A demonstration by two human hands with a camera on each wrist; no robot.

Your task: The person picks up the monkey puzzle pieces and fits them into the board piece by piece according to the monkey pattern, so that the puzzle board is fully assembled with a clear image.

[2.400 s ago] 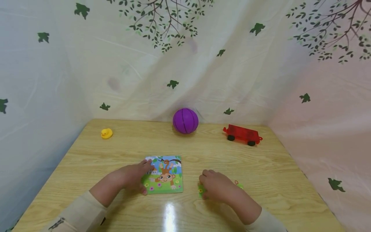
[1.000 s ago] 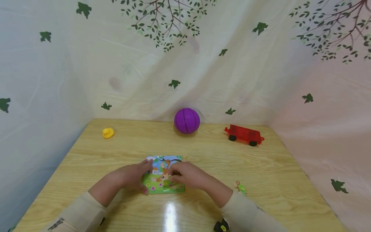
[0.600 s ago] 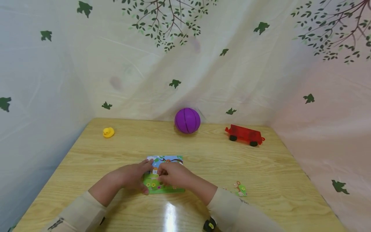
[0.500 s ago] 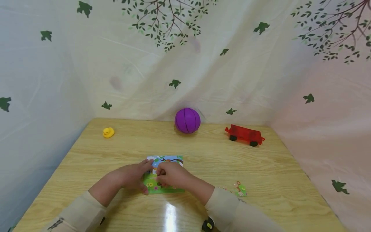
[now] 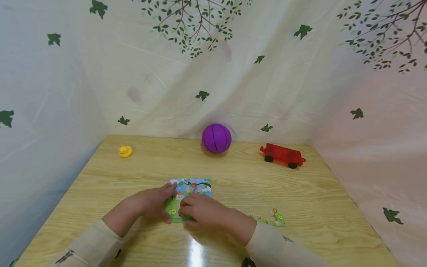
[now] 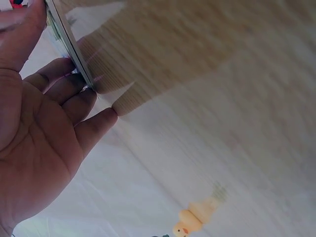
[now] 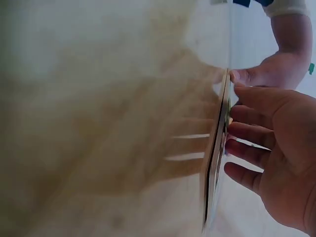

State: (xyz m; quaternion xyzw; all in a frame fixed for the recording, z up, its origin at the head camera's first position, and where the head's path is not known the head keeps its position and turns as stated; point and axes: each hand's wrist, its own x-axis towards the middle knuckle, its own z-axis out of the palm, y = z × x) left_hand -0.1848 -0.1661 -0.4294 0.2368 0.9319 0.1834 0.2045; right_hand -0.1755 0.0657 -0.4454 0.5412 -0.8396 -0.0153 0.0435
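A square jigsaw puzzle board [image 5: 190,182] with a cartoon monkey picture lies flat on the table. My left hand [image 5: 151,203] grips its left side, with the thumb at the near corner and fingers along the far part; the left wrist view shows the fingertips against the board's edge. My right hand [image 5: 205,211] presses its fingertips onto the board's lower middle and hides much of the picture. In the right wrist view its fingers are fairly straight against the board's face. Loose puzzle pieces [image 5: 277,217] lie on the table to the right, partly behind the right forearm.
A purple ball [image 5: 216,138] sits at the table's back edge. Left of it is a yellow rubber duck [image 5: 125,151], and to the right stands a red toy wagon [image 5: 282,155]. A printed cloth [image 5: 160,92] hangs behind the wooden table [image 5: 160,163].
My right hand has gone from the loose pieces leftward onto the board with a puzzle piece. Its pinching fingers have since spread and pressed down. My left hand has stayed at the board.
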